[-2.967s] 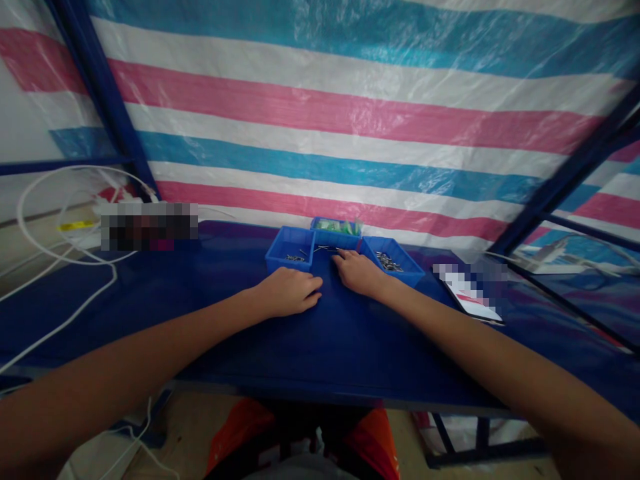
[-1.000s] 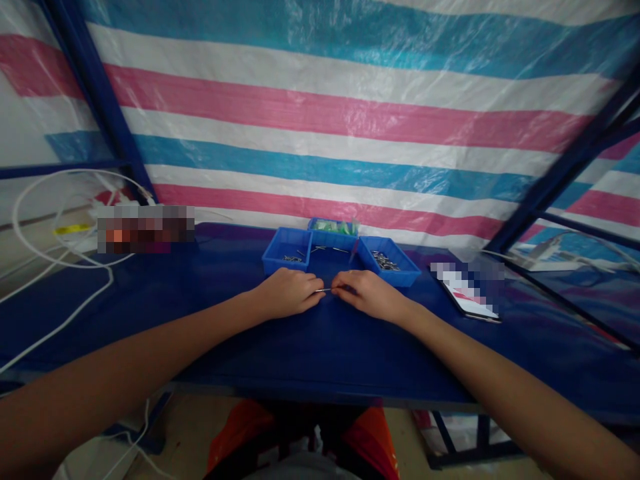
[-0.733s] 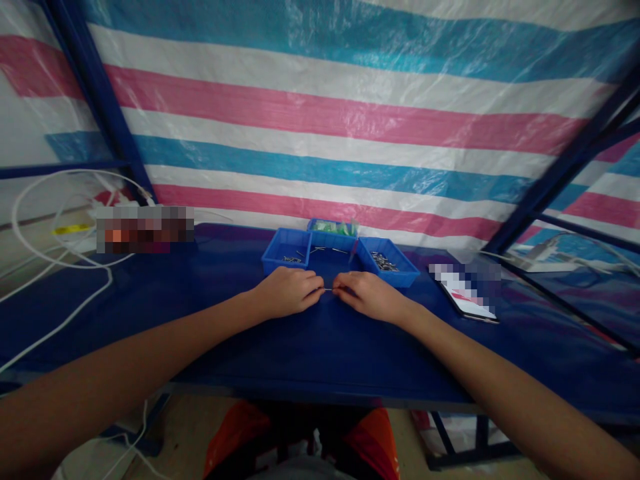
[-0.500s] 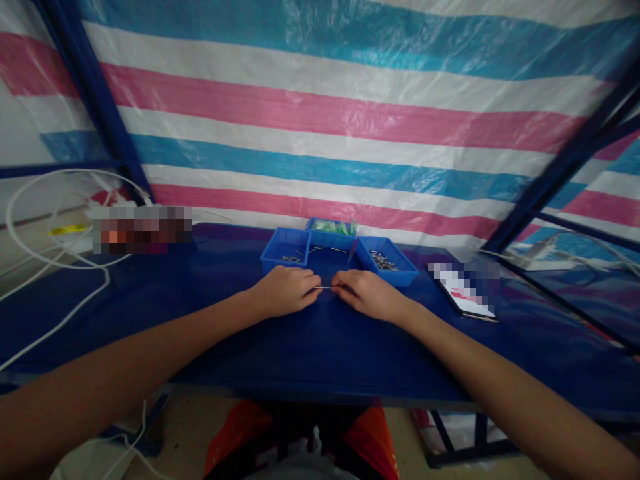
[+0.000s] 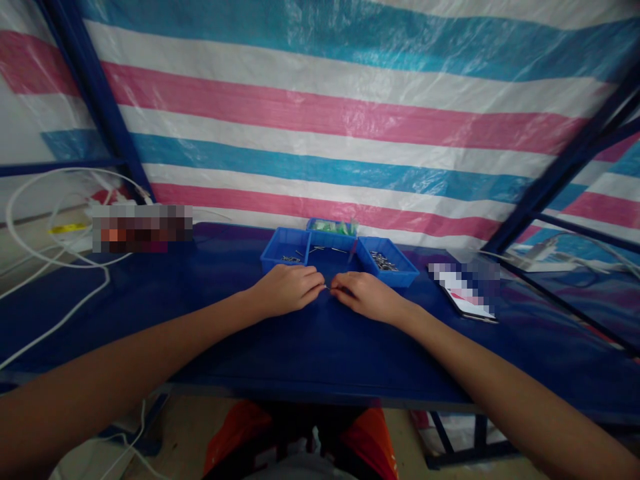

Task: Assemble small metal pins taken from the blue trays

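My left hand [image 5: 289,291] and my right hand [image 5: 369,295] meet nearly fingertip to fingertip above the blue table [image 5: 320,353]. Both are closed in a pinch on a thin metal piece [image 5: 328,287], of which only a short bit shows in the narrow gap. Just behind my left hand sits a blue tray [image 5: 285,241] with small metal parts in it. Another blue tray [image 5: 406,272], holding many metal pins, stands behind my right hand. A few thin pins [image 5: 339,250] lie between the trays.
A third blue tray [image 5: 332,236] with green and clear packets is at the back. To the right lies a phone [image 5: 463,293]. White cables [image 5: 75,313] and a blurred-out item [image 5: 143,229] are on the left. Striped sheeting [image 5: 325,120] hangs behind.
My left fingertips have moved slightly right, towards my right hand. The gap is narrower and less of the metal piece shows.
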A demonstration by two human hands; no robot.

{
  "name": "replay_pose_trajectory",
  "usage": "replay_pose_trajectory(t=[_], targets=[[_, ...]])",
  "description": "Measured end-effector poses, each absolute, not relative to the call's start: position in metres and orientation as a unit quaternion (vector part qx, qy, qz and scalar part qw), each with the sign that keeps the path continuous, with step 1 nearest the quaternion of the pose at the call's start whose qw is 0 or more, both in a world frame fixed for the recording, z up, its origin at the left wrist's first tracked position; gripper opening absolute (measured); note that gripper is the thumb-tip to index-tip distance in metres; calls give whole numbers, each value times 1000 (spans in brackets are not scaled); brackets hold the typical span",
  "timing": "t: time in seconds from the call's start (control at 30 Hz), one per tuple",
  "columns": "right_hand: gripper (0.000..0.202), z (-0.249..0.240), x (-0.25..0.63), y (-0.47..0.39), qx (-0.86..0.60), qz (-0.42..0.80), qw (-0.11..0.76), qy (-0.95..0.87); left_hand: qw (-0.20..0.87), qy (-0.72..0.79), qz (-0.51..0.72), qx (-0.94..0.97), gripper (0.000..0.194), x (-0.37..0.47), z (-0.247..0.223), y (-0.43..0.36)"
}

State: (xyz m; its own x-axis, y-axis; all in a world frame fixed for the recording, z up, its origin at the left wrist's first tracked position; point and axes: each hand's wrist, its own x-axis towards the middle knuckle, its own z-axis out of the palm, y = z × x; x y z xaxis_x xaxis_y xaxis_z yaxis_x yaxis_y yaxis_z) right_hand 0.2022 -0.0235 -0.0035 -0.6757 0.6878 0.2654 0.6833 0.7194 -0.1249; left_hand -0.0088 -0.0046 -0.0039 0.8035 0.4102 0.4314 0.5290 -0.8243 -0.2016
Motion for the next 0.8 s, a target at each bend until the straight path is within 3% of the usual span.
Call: replay_pose_trajectory(t=[0.23, 0.4, 0.57, 0.8], targets=[[14, -4, 197, -27, -357, -10, 137, -924, 188, -179, -228, -938, 30, -10, -8, -5], [14, -2, 201, -25, -369, -17, 148, -918, 204, -209, -226, -929, 31, -8, -6, -3], [16, 4, 205, -25, -382, -20, 191, -904, 178, -281, -188, -924, 28, -8, -5, 0], [20, 7, 200, -33, -339, -31, 225, -913, 119, -274, -150, -943, 22, -8, -11, -1]])
